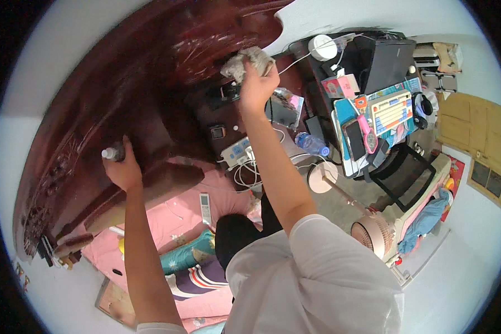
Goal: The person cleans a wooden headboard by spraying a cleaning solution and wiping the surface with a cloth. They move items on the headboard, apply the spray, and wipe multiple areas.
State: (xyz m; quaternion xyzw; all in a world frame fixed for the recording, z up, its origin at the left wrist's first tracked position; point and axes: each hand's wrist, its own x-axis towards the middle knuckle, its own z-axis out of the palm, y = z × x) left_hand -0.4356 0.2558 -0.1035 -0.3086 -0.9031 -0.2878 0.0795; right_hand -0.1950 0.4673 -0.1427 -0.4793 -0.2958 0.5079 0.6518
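My right hand (258, 88) is closed around a crumpled pale grey cloth (247, 62), which rests against the upper part of a glossy dark red wooden headboard (167, 89). Lower down on the left, my left hand (124, 171) grips a small bottle with a white top (111, 152). Its fingers hide most of that bottle, and the index finger points up along the wood. Streaks of glare run over the carved, curved surface near the cloth and at the far left.
Below the headboard lies a pink-covered bed (222, 186) with a white remote control (205, 208). A white power strip (237, 152) with cables, a square watch (217, 132) and a clear plastic bottle (312, 143) sit nearby. At right are a cluttered desk with a keyboard (391, 112) and a pink fan (373, 234).
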